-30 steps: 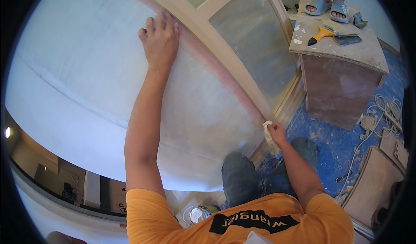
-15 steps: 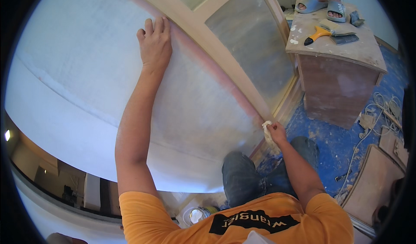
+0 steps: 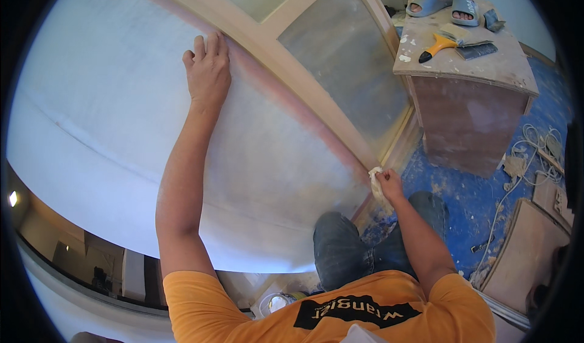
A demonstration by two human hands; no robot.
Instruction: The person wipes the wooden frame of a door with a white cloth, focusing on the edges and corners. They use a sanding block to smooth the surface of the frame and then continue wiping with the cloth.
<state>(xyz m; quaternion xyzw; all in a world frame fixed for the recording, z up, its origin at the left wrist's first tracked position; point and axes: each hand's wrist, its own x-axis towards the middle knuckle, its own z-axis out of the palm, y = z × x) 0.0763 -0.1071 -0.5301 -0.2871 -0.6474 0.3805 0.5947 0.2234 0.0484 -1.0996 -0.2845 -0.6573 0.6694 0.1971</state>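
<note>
My left hand (image 3: 208, 69) rests on a large white wall panel (image 3: 152, 99), fingers apart and slightly bent, with the fingertips next to a pinkish strip along the panel's edge. That strip runs beside a pale wooden frame (image 3: 304, 90) holding cloudy glass panes (image 3: 344, 54). Low down, near the bottom corner of the frame, my right hand (image 3: 390, 185) is closed on a crumpled whitish cloth (image 3: 376, 185). The cloth touches or nearly touches the panel's lower edge; its far end hangs toward my knees.
Another person's feet in grey slides (image 3: 429, 3) stand on a wooden box (image 3: 468, 118). A yellow-handled brush (image 3: 439, 46) and sanding sheets (image 3: 477, 51) lie beside them. Cable (image 3: 529, 142) and curved boards (image 3: 526, 239) sit on the blue floor covering (image 3: 453, 212). Behind my left arm stands a tin (image 3: 280, 300).
The view has shifted slightly, so the panel, frame and box sit a little further left. Both hands keep nearly the same places against the panel, the right one still holding the cloth.
</note>
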